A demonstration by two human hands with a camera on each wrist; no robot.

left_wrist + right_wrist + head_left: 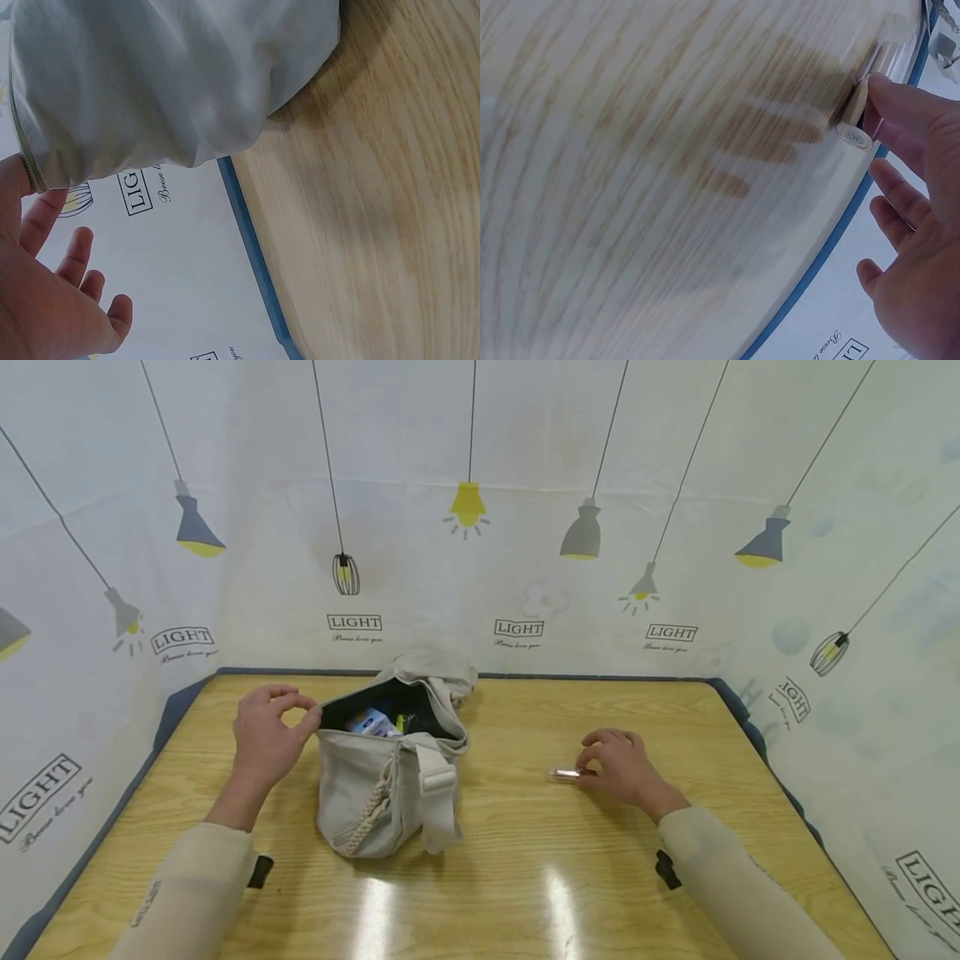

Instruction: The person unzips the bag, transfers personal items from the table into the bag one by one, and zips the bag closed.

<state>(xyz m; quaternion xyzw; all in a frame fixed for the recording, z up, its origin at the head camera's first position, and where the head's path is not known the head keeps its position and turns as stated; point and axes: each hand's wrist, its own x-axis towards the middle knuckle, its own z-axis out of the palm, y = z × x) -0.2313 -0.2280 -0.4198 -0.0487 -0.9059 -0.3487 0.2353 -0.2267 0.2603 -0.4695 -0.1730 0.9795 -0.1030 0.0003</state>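
A light grey canvas bag stands on the left half of the table with its zipped top open. My left hand pinches the left corner of its rim between thumb and index finger; the other fingers are spread loosely in the left wrist view. Inside the dark opening lie a blue-and-white packet and something yellow-green, both partly hidden. To the right of the bag, my right hand pinches a small shiny tube, rose-gold and clear like a lipstick, with a round label on its end. The tube lies sideways, at or just above the tabletop.
The wooden table has a dark blue edging at its back and sides. A white curtain printed with lamps surrounds it. A wide strap and a braided cord hang down the bag's front.
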